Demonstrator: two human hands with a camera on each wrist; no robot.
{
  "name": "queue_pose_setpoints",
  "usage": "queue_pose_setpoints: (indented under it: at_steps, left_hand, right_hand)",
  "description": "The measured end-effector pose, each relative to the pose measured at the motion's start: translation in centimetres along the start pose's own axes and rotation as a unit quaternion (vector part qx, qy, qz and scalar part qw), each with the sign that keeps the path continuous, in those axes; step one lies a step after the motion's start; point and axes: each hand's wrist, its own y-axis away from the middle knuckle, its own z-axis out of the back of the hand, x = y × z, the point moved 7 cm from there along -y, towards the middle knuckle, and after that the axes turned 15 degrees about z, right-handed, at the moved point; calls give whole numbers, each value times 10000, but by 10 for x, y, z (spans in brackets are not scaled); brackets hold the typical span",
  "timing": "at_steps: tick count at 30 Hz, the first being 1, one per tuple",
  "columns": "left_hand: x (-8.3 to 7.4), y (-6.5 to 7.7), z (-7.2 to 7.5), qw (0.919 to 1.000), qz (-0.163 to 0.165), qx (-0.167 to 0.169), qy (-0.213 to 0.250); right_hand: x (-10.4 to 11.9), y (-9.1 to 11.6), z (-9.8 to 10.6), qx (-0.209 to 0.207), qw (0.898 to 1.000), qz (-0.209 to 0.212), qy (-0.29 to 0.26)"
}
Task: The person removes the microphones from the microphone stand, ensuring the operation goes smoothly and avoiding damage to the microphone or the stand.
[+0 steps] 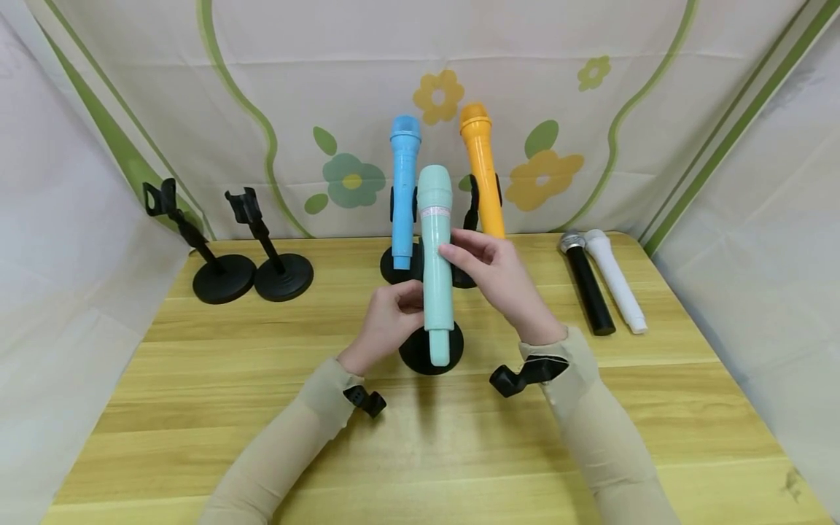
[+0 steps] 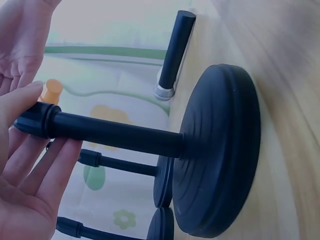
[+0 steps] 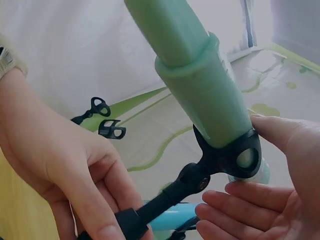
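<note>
A mint green microphone (image 1: pixel 436 270) sits slanted in the clip (image 3: pixel 232 157) of a black desk stand. My left hand (image 1: pixel 390 317) grips that stand's pole (image 2: pixel 115 132) between thumb and fingers, below the clip. The round base (image 2: pixel 217 150) is down by the table, partly hidden under the microphone in the head view. My right hand (image 1: pixel 495 273) holds the microphone's upper body from the right, its thumb on the front and its fingers (image 3: pixel 250 210) behind. Just behind stand a blue microphone (image 1: pixel 403 197) and an orange microphone (image 1: pixel 484 175), each in a stand.
Two stands with bare clips, one outer (image 1: pixel 223 278) and one inner (image 1: pixel 284 277), are at the table's back left. At the right lie a black microphone (image 1: pixel 588 292) with a silver head and a white microphone (image 1: pixel 617 281). A flowered curtain (image 1: pixel 328 87) hangs behind the table (image 1: pixel 197 408).
</note>
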Motion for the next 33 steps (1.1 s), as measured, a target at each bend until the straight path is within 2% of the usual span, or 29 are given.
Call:
queue_pose_setpoints:
  at_steps: [7,13,27,33]
  left_hand:
    - [3,-2,1,9997,229,-21,-92]
    - [0,-3,0,9998,57,-45,-184]
    - [1,-3,1,10000,25,91,-6]
    - [0,-2,0,9999,31,106,-81]
  right_hand:
    - [-8,-6,-9,-81,9940,-390,-1021]
    - [-8,-7,-14,-301,9825,-378,-1800]
    - [-7,-14,-18,-555,9683,-271,-2422]
    - [-8,-18,-17,-700,9635,-239,-2572]
